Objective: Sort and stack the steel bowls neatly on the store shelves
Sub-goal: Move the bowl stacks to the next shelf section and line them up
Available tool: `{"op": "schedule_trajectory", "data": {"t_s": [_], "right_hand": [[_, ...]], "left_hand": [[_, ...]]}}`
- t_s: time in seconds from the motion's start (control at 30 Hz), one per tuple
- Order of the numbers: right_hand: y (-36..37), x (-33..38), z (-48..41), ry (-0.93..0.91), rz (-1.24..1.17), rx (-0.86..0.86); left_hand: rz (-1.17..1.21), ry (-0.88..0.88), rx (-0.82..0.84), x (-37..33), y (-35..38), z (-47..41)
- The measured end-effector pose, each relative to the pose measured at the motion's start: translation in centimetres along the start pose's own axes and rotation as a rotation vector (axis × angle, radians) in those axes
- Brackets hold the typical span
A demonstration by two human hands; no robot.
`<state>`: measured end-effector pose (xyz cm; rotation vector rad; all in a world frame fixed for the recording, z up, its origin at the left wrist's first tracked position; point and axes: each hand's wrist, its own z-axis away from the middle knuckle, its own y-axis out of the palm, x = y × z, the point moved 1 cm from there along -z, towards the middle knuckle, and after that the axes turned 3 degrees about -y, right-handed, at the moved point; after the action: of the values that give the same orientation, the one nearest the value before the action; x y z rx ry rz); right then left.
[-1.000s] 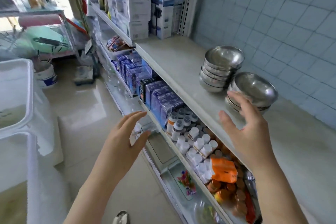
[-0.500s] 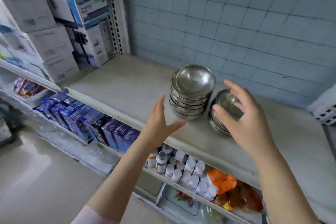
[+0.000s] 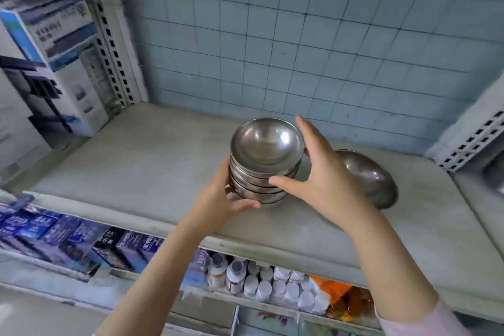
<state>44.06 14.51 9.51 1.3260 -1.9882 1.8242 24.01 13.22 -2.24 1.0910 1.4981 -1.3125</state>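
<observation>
A tall stack of several steel bowls (image 3: 266,150) stands on the grey shelf (image 3: 141,166) near its middle. My left hand (image 3: 223,198) grips the stack low on its left side, thumb under the bottom bowl. On the stack's right side is my right hand (image 3: 317,172), its thumb across the front and its fingers up along the rim. A second, lower pile of wider steel bowls (image 3: 372,177) sits just right of the stack, partly hidden behind my right hand.
White and blue cartons (image 3: 51,63) fill the shelf's left end by a slotted upright (image 3: 109,43). A tiled wall (image 3: 300,43) backs the shelf. Below are blue boxes (image 3: 46,229), white bottles (image 3: 261,281) and orange packets (image 3: 343,297).
Both hands have reached in from open air and closed round the tall bowl stack. The view has swung right and now faces the shelf.
</observation>
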Motion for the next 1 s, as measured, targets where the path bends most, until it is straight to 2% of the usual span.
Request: {"op": "schedule_trajectory", "data": {"t_s": [0.13,0.37,0.5,0.77,1.0], "right_hand": [[3.3,1.4,-0.7,0.099,-0.076,-0.013],[6.9,2.0,-0.2,0.271,-0.37,-0.178],[7.9,2.0,-0.3,0.297,-0.525,-0.238],[9.1,2.3,-0.1,0.344,-0.632,-0.324],[10.2,2.4,0.2,0.346,-0.72,-0.332]], "left_hand": [[0.015,-0.029,0.104,0.7,-3.8,-0.6],[0.026,0.019,0.205,1.1,-6.6,-1.0],[0.085,0.031,0.256,1.5,-6.7,-1.2],[0.112,0.052,0.313,1.8,-7.2,-1.3],[0.105,0.057,0.317,1.9,-7.4,-1.6]]}}
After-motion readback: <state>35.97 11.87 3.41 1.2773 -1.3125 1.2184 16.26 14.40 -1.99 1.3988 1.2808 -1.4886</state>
